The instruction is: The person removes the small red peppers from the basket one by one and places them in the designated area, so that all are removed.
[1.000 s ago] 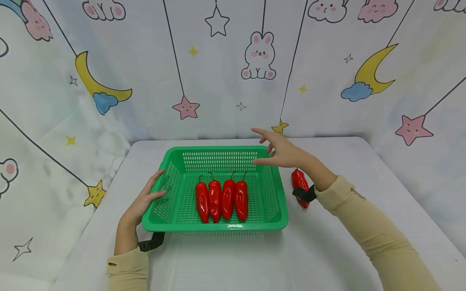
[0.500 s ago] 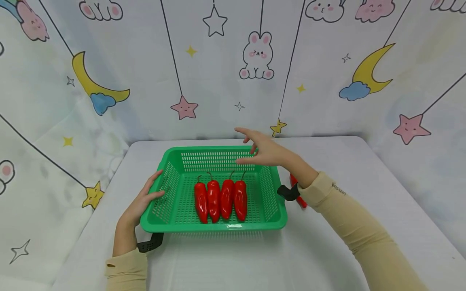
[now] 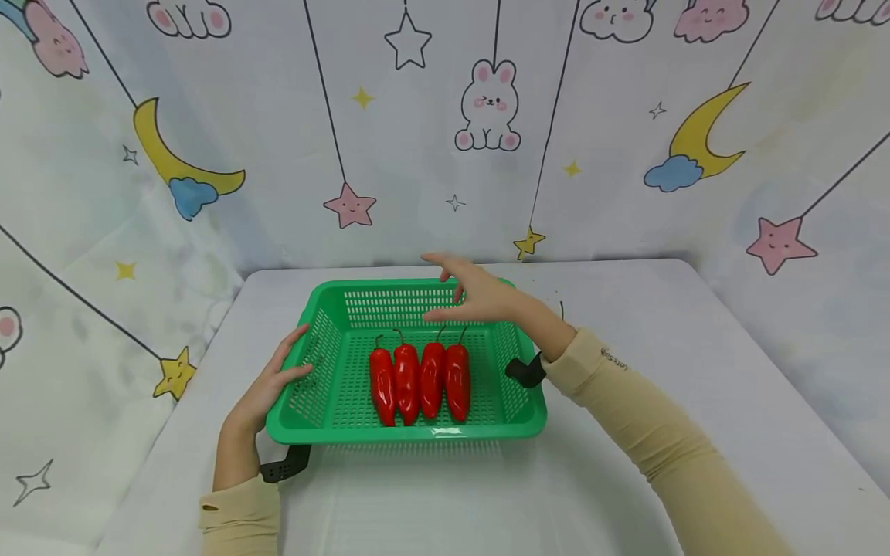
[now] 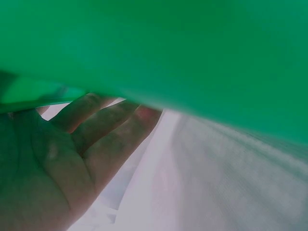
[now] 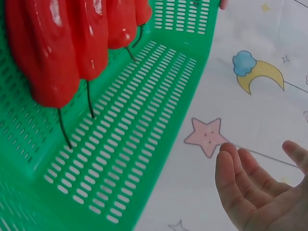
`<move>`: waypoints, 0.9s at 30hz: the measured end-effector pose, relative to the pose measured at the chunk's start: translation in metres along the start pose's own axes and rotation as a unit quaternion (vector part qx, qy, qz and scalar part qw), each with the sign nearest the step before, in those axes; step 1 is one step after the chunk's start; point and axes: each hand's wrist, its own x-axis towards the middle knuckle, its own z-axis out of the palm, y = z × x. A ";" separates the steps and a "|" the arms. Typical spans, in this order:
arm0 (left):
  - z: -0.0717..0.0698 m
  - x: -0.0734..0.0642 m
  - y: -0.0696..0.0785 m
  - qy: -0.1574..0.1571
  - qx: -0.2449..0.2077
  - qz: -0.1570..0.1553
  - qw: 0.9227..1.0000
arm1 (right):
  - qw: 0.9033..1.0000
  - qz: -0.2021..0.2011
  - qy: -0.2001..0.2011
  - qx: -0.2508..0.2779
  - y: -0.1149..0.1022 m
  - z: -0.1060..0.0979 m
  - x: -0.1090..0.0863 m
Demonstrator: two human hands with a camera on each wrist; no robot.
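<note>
A green plastic basket (image 3: 406,435) holds several red chili peppers (image 3: 432,380) lying side by side, their dark stems toward its far wall. At its left end, my left hand (image 3: 263,392) holds the rim, with the thumb over the top edge. In the left wrist view, the other fingers (image 4: 115,139) extend beneath the green rim. Above the basket's far right part is my right hand (image 3: 476,293), fingers and thumb spread apart and nothing between them. In the right wrist view, the peppers (image 5: 43,53) are near the camera, apart from the right hand (image 5: 269,197).
The basket stands on a white-covered table (image 3: 626,309). Right of it, a thin stem (image 3: 562,310) shows behind the right forearm, which hides the pepper below. A patterned cloth (image 3: 417,154) with moons, stars and rabbits hangs behind the table.
My right hand has moved left over the basket, fingers still spread. Its forearm now covers the loose pepper on the right. The left hand stays at the rim; the basket's peppers have not moved.
</note>
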 end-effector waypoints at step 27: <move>-0.001 -0.002 0.003 0.003 0.002 0.000 1.000 | 0.999 0.009 -0.036 -0.010 -0.013 0.046 0.037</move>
